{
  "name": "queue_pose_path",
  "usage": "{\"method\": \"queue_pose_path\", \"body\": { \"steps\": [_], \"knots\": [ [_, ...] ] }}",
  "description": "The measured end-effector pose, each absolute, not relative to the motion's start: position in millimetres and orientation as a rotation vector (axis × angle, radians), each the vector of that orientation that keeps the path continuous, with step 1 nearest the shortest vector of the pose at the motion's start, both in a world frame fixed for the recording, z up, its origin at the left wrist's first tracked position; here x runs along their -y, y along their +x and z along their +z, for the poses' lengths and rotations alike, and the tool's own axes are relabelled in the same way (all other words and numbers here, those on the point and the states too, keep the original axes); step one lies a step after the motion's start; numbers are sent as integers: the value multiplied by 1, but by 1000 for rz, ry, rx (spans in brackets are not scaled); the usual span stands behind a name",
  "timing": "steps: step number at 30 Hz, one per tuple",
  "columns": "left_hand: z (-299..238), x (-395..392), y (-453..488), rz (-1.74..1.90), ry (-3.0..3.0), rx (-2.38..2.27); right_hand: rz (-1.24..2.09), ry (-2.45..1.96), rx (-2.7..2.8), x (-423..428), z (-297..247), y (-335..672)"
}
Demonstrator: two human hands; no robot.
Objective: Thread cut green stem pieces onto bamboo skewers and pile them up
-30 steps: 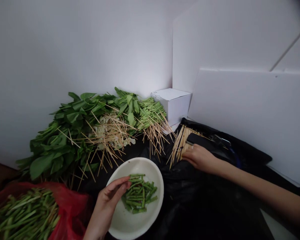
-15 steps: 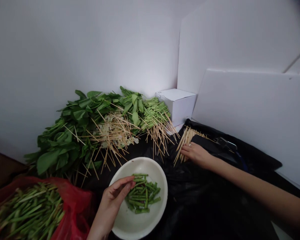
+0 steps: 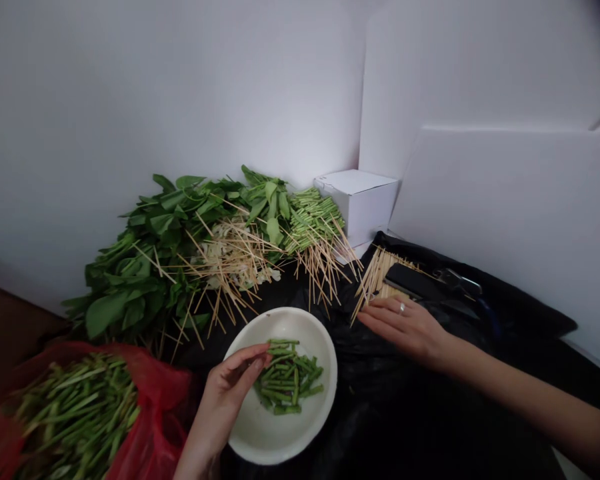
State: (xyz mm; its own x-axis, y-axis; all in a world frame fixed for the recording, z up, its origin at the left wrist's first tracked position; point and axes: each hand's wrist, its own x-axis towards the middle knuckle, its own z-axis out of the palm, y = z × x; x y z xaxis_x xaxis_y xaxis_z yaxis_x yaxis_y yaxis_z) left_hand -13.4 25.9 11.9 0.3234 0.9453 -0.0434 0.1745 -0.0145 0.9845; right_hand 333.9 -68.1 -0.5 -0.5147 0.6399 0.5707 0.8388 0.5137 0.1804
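My left hand (image 3: 223, 395) reaches into a white bowl (image 3: 280, 440) and its fingertips pinch one of the short cut green stem pieces (image 3: 287, 383) heaped in it. My right hand (image 3: 407, 327), a ring on one finger, lies with fingers stretched out over the black sheet (image 3: 405, 413). Its fingertips touch the near end of a bundle of bare wooden skewers (image 3: 377, 272). I see nothing gripped in it.
Leafy greens (image 3: 145, 267) and loaded skewers (image 3: 235, 257) are piled against the wall, with skewered stems (image 3: 313, 220) beside a white box (image 3: 363, 200). A red bag of long stems (image 3: 75, 413) lies at lower left. A dark flat object (image 3: 413, 283) and a tool (image 3: 463, 280) rest behind my right hand.
My right hand has drawn back from the skewer bundle and its fingers have straightened. My left hand stays pinched at the stems in the bowl. The view shifted slightly.
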Motion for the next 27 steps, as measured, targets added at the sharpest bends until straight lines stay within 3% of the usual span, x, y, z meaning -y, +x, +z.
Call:
{"method": "queue_pose_path", "body": {
  "steps": [11,17,24,27],
  "knots": [
    [13,-24,-9,881,1524,-1089,-628,-911,2432,20,20,236],
    [0,-36,-14,780,1911,-1120,-402,-1195,2489,-1,11,236],
    [-20,-47,-12,556,2469,-1098,-123,-1800,2347,17,-9,325],
    [-24,-48,-12,527,2541,-1098,-124,-1809,2419,18,-18,351]
  ]
}}
